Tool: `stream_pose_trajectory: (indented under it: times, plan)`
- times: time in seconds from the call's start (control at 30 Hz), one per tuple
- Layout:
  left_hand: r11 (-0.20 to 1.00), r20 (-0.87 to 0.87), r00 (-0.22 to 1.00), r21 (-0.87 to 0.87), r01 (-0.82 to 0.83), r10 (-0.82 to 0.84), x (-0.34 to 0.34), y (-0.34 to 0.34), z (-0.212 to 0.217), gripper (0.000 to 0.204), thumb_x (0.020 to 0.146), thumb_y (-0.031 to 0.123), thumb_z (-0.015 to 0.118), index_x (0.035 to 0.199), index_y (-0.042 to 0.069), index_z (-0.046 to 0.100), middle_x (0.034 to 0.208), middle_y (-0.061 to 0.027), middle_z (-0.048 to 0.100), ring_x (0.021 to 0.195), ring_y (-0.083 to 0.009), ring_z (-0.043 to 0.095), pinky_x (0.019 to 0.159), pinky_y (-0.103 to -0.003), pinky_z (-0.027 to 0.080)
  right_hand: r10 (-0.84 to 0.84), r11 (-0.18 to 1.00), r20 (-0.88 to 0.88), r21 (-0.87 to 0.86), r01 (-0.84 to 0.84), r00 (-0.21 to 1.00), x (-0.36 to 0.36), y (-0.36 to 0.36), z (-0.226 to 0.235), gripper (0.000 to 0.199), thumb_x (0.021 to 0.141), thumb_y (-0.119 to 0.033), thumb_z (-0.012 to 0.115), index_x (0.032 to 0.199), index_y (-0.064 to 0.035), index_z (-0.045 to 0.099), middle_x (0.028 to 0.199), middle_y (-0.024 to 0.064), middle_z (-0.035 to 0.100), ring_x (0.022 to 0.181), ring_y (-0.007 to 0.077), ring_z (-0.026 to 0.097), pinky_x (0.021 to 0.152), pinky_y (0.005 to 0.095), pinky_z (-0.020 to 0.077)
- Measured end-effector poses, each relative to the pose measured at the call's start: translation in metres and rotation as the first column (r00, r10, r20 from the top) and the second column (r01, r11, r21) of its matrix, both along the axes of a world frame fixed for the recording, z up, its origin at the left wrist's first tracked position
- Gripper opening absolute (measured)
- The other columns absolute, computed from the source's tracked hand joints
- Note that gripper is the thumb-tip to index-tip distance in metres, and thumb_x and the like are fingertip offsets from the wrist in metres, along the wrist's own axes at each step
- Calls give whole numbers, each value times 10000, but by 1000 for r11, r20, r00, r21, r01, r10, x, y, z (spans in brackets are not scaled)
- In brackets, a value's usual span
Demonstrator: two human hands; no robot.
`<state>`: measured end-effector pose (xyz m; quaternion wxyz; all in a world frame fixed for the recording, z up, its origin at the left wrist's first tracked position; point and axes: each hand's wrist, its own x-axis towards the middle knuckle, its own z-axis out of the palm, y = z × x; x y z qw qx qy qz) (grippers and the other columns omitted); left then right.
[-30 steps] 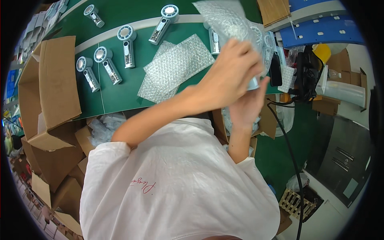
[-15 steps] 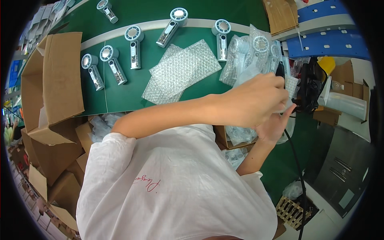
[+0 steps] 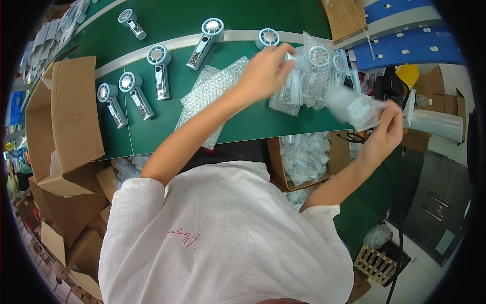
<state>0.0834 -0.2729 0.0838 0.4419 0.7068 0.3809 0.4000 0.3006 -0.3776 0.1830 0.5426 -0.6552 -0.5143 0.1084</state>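
Note:
My right hand (image 3: 387, 124) is closed on the end of a clear plastic bag (image 3: 360, 107) with something pale blue inside, blurred by motion. My left hand (image 3: 268, 71) is over the table, fingertips apart, with nothing visible between them. Just beyond it lies a light blue handheld fan (image 3: 267, 38), its handle hidden by the hand. Beside the fingers are several fans in bubble wrap (image 3: 317, 76). Under my left wrist lie bubble-wrap sheets (image 3: 207, 93). More unwrapped fans lie further left, among them one fan (image 3: 206, 43) and another fan (image 3: 160, 71).
An open cardboard box (image 3: 78, 106) stands at the table's left end. Below the front edge, another box (image 3: 339, 152) holds several clear bags with pale blue contents. At the right are a black cable (image 3: 392, 192), a blue metal rail (image 3: 400, 48) and a dark cabinet (image 3: 430, 202).
My hands were together at the right over the bag. The left has moved left towards the unwrapped fan, while the right has swung outward with the bag.

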Motion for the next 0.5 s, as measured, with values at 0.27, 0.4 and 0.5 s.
stream_pose_trajectory:
  times: [0.27,0.4,0.5]
  plan:
    - [995,-665,741,58,-78,97,7,41,-72,290,1007,286,495,1269,163,518,870,-113,666,705,-295,621,693,-434,511,94,983,530,84,-162,843,34,80,-62,97,952,-53,533,938,-13,620,912,84,634,776,237,558,746,316,448]
    - [996,-427,903,-58,-73,42,-1,45,-78,277,1012,271,503,1262,154,518,909,-111,670,681,-247,590,685,-388,496,157,984,509,-12,-175,846,44,55,-130,124,906,0,558,972,-40,655,977,84,634,883,263,590,825,338,471]
    - [996,-248,969,-91,-8,-15,-18,37,-56,261,1011,240,507,1256,151,518,949,-107,677,668,-218,564,679,-364,482,146,989,410,-48,-139,900,44,38,-145,137,893,-18,584,1001,-46,663,1032,87,630,931,269,591,868,348,469]
